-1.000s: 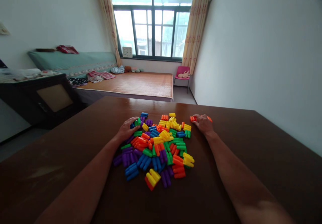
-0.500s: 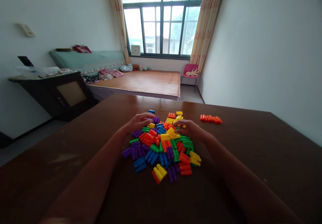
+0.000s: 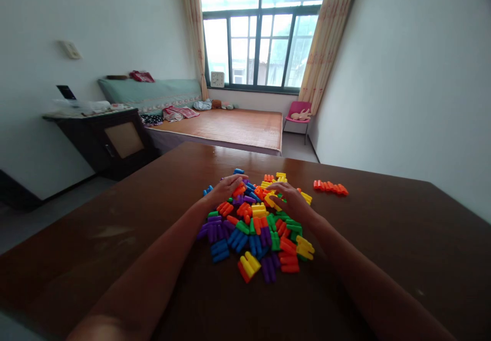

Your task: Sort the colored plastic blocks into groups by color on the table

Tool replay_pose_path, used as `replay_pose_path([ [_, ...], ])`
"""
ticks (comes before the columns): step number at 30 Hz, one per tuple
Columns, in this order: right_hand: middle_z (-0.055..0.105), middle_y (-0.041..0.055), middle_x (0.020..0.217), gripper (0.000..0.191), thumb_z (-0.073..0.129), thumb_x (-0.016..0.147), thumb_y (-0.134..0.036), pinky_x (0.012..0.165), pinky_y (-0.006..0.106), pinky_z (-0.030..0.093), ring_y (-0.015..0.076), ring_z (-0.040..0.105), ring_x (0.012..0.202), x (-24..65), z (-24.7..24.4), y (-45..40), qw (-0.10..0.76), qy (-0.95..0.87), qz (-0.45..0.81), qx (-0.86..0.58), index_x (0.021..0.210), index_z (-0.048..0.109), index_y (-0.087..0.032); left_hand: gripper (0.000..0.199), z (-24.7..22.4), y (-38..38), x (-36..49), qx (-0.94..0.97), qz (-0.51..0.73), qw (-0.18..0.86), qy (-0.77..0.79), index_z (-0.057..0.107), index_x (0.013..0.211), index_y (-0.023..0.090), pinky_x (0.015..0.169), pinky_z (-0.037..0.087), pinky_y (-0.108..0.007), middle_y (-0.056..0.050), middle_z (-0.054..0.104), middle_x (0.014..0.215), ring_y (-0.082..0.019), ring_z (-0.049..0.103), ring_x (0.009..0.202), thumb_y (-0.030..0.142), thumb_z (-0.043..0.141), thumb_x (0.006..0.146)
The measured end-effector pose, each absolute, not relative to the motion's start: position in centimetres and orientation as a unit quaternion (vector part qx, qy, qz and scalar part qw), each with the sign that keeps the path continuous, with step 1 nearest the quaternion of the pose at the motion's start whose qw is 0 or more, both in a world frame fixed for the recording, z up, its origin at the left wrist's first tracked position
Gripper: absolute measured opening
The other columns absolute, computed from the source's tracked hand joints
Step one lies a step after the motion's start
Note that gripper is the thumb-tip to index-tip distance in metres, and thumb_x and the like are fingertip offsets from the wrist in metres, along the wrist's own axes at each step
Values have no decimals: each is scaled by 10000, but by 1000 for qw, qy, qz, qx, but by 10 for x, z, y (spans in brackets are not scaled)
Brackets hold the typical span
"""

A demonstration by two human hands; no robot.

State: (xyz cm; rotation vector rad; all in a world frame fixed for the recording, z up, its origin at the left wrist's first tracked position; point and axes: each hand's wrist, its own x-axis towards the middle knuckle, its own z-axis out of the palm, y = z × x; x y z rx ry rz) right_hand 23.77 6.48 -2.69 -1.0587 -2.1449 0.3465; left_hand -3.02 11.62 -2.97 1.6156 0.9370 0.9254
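A heap of plastic building blocks in orange, yellow, green, blue and purple, each made of joined tubes, lies on the brown table (image 3: 126, 228). My left hand (image 3: 226, 189) rests over the heap's far left part, fingers stretched out beside an orange block (image 3: 239, 189); its fingertips partly cover the pieces there. On the far right side, my right hand (image 3: 292, 201) reaches over a yellow block (image 3: 271, 201), thumb and fingers apart, without a clear grip. Nearer to me are a yellow-and-orange block (image 3: 249, 265), a purple block (image 3: 270, 268) and a blue block (image 3: 220, 250).
A row of joined orange blocks (image 3: 330, 187) lies apart on the table's right side. Beyond the table stand a bed with a woven mat (image 3: 238, 126), a pink chair (image 3: 298, 111) and a dark cabinet (image 3: 123, 141).
The view has turned slightly left. My left hand has shifted among the far left blocks, and pieces there lie differently, some spread farther left. My right hand stays near the yellow blocks.
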Motion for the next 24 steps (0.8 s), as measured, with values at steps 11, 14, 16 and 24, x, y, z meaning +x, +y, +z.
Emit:
replay_pose_path([
  [11,600,73,1121,424,719,797,-398,665,311,557,159,615,823,210,-12,46,450,-785,148,-400,1168,577,-247,527,-10,72,21,584,388,683,205,539,1327,232,969,463,-370,-122,555,1348,-247,564,1189,334,702,837],
  [14,627,66,1094,435,738,777,-386,777,348,557,189,615,939,209,-12,44,488,-757,151,-407,1151,570,-242,556,-13,70,26,580,374,697,193,532,1344,234,985,453,-382,-130,579,1324,-258,570,1189,348,712,831],
  [16,634,64,1130,409,731,779,-381,855,369,540,204,598,1038,207,-9,42,496,-754,159,-400,1138,584,-249,574,-14,70,26,589,361,693,205,532,1354,216,961,465,-376,-139,623,1257,-261,595,1148,378,708,832],
  [24,691,61,1033,368,723,736,-464,753,344,550,203,663,919,283,-1,86,522,-678,229,-464,988,628,-214,615,-4,82,11,675,350,572,308,547,1336,211,668,534,-254,-134,592,1302,-203,645,955,466,706,799],
])
